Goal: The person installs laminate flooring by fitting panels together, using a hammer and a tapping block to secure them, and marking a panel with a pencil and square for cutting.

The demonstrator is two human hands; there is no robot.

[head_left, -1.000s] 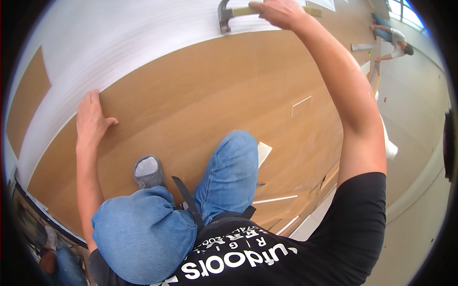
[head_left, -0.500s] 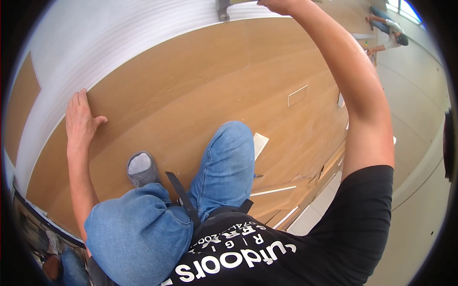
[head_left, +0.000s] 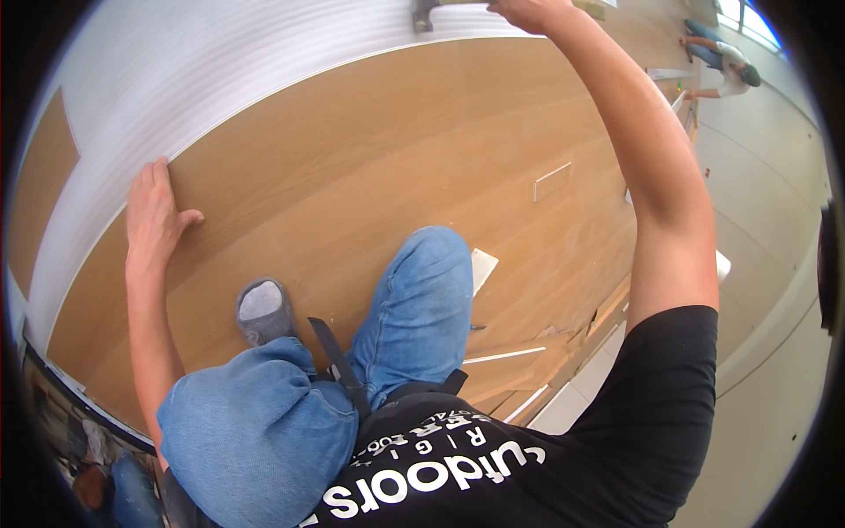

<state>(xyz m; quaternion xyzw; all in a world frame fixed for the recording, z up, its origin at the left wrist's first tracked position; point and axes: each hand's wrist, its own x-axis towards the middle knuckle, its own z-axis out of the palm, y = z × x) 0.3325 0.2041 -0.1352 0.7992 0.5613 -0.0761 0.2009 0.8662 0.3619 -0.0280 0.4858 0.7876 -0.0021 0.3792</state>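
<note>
Left hand (head_left: 155, 211): it rested unclenched on the edge of the brown flooring (head_left: 352, 158).
Right hand (head_left: 531, 12): it was closed around the handle of the claw hammer (head_left: 424, 16).
Hammer place: near this edge, over the white sheet (head_left: 264, 53).

On the big brown floor (head_left: 370, 158) is one grey shoe (head_left: 265, 319). At its edge is one left hand (head_left: 154, 211); past it, one right hand (head_left: 533, 13) and one hammer (head_left: 423, 15). Near its right end, one other person (head_left: 732, 63).
</note>
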